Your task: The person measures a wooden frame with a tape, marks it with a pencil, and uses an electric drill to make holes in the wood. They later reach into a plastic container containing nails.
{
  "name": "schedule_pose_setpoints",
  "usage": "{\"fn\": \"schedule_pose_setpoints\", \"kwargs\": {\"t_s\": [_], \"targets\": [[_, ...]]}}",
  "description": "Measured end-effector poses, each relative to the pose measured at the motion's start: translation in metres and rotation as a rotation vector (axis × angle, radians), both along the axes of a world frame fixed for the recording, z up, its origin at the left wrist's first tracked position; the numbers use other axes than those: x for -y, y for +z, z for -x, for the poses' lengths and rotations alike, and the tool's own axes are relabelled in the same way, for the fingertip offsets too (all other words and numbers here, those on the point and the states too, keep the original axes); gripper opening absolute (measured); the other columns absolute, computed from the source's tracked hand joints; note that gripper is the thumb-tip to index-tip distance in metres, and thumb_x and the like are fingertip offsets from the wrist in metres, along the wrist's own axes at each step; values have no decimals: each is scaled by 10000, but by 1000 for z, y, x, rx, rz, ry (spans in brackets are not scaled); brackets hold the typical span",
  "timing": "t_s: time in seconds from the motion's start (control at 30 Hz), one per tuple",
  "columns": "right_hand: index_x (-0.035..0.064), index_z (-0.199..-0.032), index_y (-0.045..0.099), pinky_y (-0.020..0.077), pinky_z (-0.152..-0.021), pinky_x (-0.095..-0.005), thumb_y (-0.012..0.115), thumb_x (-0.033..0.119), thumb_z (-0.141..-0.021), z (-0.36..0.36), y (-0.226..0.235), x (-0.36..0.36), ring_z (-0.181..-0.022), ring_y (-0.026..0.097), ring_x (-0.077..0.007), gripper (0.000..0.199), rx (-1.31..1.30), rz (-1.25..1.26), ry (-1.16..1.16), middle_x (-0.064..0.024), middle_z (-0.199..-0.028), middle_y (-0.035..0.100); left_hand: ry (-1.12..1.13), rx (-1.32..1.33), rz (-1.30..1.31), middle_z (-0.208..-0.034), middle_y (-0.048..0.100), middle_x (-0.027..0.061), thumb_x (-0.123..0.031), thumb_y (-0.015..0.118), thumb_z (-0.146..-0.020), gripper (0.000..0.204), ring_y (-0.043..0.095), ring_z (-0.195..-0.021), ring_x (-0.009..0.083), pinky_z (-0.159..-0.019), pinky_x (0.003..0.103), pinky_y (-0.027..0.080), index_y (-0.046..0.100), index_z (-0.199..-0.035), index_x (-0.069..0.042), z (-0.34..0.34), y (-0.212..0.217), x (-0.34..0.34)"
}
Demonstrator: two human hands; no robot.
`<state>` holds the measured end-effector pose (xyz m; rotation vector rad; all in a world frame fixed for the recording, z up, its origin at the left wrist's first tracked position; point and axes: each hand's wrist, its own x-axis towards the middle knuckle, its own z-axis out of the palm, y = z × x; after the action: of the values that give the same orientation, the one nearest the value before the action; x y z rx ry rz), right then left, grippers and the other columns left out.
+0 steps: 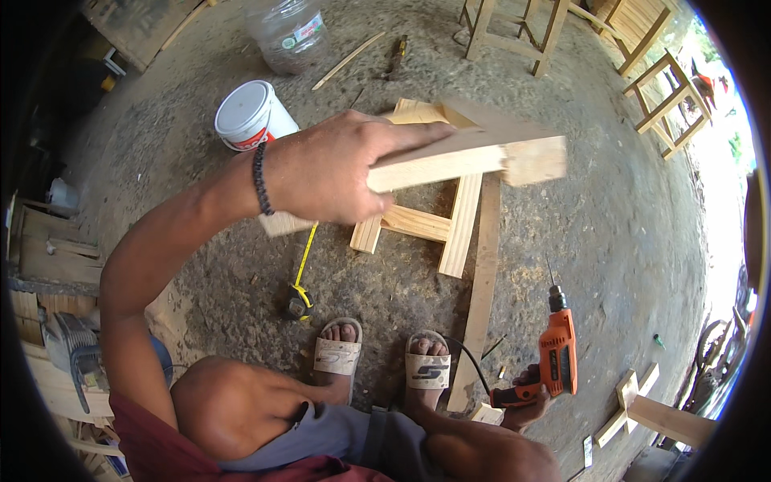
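My left hand (321, 165) is closed around a pale wooden piece (438, 170), raised above the floor. The piece is smeared by motion at its right end, where a block-like part shows. Low on the right, my right hand (526, 411) grips the handle of an orange and black power drill (557, 353). A thin bit in its chuck points away from me, and its black cord runs left past my foot. Under the raised wood lies a pale wooden frame (418, 222), partly hidden by it. A yellow tape measure (299, 302) lies near my left foot with its blade pulled out.
A long flat board (479, 281) lies right of the frame. Beyond my left arm stand a white lidded bucket (249, 112) and a clear plastic container (289, 40). Wooden stools (671, 100) stand far right. Joined wood pieces (630, 406) lie near right, wood scraps (56, 233) far left.
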<state>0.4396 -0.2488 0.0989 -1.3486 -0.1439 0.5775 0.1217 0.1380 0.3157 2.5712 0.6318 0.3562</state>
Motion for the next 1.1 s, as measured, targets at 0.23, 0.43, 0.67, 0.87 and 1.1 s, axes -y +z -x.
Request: {"fn": "schedule_pose_setpoints", "kwargs": {"t_s": [0.23,0.43,0.67,0.87,1.1], "targets": [[-64,-1267,520,577,-571,-336,756,248,-720,9,0,-10,-692,675,-214,672,-2,-9,33,-167,-914,684,241,-404,-185,-1271,573,225,-36,703,-752,990,645,-1060,397,-947,465,535,263,-1610,-262,54,-131,-106],[-64,-1268,520,579,-570,-339,756,257,-723,14,5,-12,-691,675,-216,675,-11,7,20,-170,-916,683,168,-685,-253,-1332,475,175,-43,722,-790,1065,605,-1111,388,-990,472,509,115,-1626,-304,124,-242,-169],[-64,-1271,518,581,-569,-341,755,268,-728,15,9,-11,-689,676,-218,679,11,46,16,-173,-918,681,261,-761,-222,-1367,454,148,-103,794,-766,1073,495,-1301,352,-1092,496,413,156,-1615,-260,147,-291,-163],[-64,-1272,517,583,-568,-343,754,277,-731,18,15,-16,-688,676,-220,682,13,74,63,-176,-920,680,246,-1034,78,-1449,459,186,-362,835,-753,942,484,-1344,358,-1106,495,410,344,-1531,-161,76,-247,-174],[-67,-1274,513,571,-554,-329,773,320,-728,25,25,-47,-678,674,-214,718,17,160,217,-163,-893,676,104,-611,-163,-1460,461,192,-296,742,-828,778,442,-1379,371,-1121,494,399,406,-1507,-120,-88,-249,-226]]}}
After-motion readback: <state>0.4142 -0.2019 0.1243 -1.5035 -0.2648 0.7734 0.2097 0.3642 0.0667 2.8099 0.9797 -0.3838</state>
